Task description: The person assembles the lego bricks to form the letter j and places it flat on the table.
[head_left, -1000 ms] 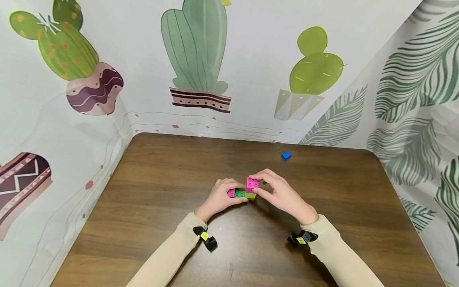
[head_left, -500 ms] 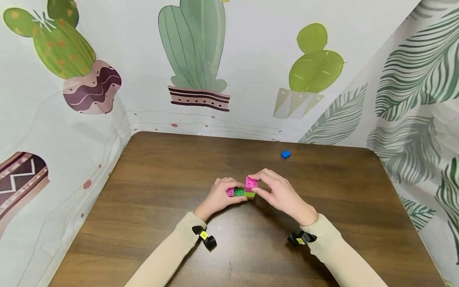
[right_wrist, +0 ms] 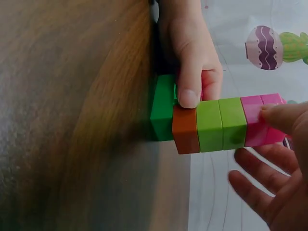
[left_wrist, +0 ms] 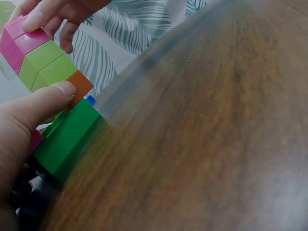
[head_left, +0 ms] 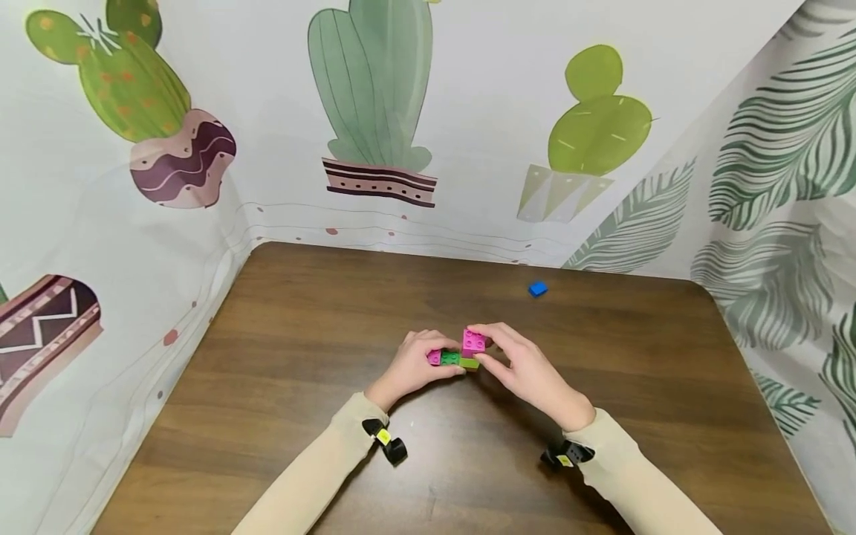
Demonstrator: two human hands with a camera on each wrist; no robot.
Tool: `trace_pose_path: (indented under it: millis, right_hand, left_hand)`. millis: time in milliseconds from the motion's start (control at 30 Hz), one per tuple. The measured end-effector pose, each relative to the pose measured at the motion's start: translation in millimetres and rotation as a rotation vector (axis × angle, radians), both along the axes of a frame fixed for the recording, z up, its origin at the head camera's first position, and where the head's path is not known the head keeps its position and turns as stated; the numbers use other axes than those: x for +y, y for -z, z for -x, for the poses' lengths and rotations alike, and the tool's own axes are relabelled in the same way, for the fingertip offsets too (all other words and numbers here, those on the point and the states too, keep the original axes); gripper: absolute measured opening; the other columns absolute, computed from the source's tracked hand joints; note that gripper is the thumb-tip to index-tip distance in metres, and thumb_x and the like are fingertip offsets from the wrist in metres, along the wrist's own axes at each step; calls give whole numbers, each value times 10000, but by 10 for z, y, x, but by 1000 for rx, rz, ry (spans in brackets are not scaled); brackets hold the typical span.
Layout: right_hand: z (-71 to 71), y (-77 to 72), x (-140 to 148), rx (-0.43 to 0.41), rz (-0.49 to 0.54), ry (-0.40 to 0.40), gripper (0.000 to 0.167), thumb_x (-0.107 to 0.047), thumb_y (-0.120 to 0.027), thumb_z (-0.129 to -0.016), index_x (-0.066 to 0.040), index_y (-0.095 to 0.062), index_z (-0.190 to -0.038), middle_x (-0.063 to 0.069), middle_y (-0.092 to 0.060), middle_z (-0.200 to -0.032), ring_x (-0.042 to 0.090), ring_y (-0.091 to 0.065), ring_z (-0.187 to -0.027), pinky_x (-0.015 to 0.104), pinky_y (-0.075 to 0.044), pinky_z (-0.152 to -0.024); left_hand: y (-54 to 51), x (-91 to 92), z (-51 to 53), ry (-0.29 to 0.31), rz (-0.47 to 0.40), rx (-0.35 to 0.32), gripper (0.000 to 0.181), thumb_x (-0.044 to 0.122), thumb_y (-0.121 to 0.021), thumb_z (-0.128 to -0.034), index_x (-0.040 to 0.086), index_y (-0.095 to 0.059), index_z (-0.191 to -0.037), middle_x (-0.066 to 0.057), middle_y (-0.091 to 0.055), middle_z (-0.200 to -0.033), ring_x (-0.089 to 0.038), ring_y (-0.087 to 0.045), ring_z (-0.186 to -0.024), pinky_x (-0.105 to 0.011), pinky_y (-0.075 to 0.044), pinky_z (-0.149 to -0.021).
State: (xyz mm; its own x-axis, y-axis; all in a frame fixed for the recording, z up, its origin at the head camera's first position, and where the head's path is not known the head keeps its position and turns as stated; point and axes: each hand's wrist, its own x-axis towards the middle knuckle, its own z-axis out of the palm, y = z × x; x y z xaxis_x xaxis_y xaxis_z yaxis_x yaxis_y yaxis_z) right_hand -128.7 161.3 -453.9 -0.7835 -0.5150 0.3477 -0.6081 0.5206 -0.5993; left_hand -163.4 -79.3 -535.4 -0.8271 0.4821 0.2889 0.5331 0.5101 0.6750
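A column of toy building bricks rises from one end of a long green brick. From the bottom it runs through an orange brick, lime green bricks and pink bricks. My left hand grips the base, its thumb on the orange brick; its other fingers are partly hidden behind. Another pink brick shows at the green brick's left end, under that hand. With thumb and index finger my right hand pinches the pink top of the column, while its remaining fingers stay off the bricks in the right wrist view.
A small blue brick lies apart on the brown wooden table, near the far edge. Behind the table hangs a white cloth printed with cacti and leaves. Each wrist wears a black camera on a strap.
The head view has shifted slightly. Both hands and the bricks keep practically the same places relative to the table.
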Motion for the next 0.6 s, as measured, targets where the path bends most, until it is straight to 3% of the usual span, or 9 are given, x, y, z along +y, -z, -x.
trace_pose_path:
  millis: [267, 600]
  right_hand:
    - [-8, 13, 38, -16, -15, -8, 531, -137, -761, -962, -151, -560, -1454, 47, -659, -1291, 276, -687, -1076, 488, -577, -864]
    - [8, 94, 24, -25, 32, -6, 501, -98, -758, -956, -103, -567, -1420, 60, -664, -1304, 192, -679, -1047, 475, -585, -870]
  left_hand:
    - [2, 22, -2, 2, -16, 25, 369, 388, -904, -807, 201, -790, -1105, 68, -727, -1015, -125, -649, -949, -388, -389, -890]
    - [36, 25, 4, -4, -19, 37, 362, 396, -909, -799, 210, -791, -1085, 79, -721, -1002, -115, -642, -934, -387, -388, -896]
